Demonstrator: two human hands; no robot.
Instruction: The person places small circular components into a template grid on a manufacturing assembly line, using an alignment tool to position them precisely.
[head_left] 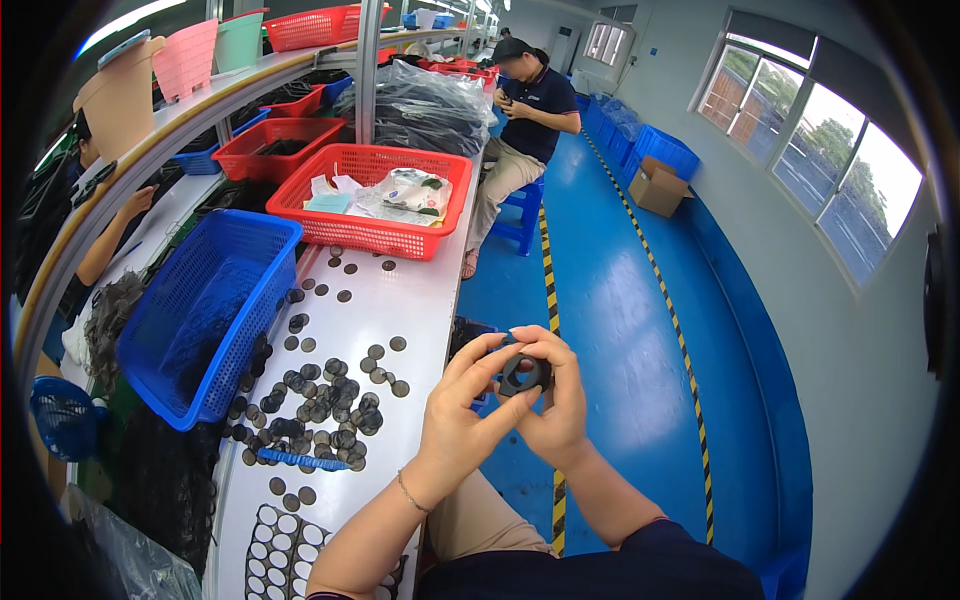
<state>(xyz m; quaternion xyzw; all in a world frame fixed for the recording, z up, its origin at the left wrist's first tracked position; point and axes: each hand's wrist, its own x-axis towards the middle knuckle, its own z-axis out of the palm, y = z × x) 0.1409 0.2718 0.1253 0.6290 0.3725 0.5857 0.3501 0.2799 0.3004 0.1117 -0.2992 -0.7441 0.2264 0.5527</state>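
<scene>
Both my hands are raised in front of me, beyond the table's right edge, closed around one small black ring-shaped part [522,375]. My left hand [462,408] grips it from the left with thumb and fingers. On the other side, my right hand [562,405] curls its fingers over the top and right. A round opening shows in the part's middle; its far side is hidden by my fingers. Left of my hands, many thin dark mesh-like discs [340,400] lie scattered and overlapping on the white table [420,300]. Among them rests a slim blue strip [302,460].
A dark sheet with round cut-outs [282,550] lies at the near table end. An open blue basket [215,320] and a red basket [370,225] holding papers and bags stand further back. A co-worker [530,110] sits beyond, on a blue stool [522,215]. Metal shelving [366,80] rises at left.
</scene>
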